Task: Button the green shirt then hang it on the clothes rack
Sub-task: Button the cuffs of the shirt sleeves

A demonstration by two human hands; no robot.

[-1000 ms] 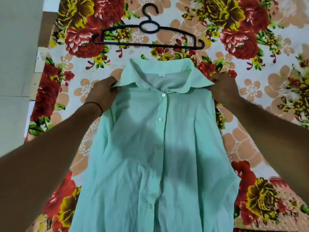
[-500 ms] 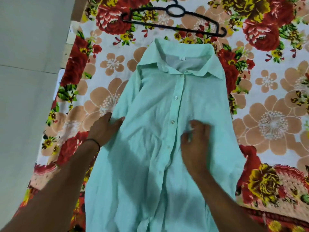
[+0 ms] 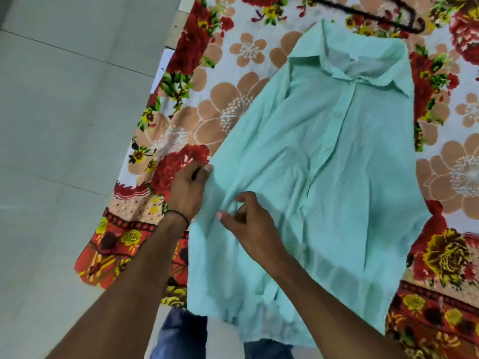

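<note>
Green shirt is lying front up on the floral blanket, placket looking buttoned. Left hand is pinching the shirt's side edge; right hand is gripping a fold just inside it. Probably straightening the shirt. Next move is taking the black hanger beyond the shirt's collar.

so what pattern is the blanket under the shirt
Floral: red roses, yellow blooms and peach flowers on white. The blanket shows best in the head view.
</note>
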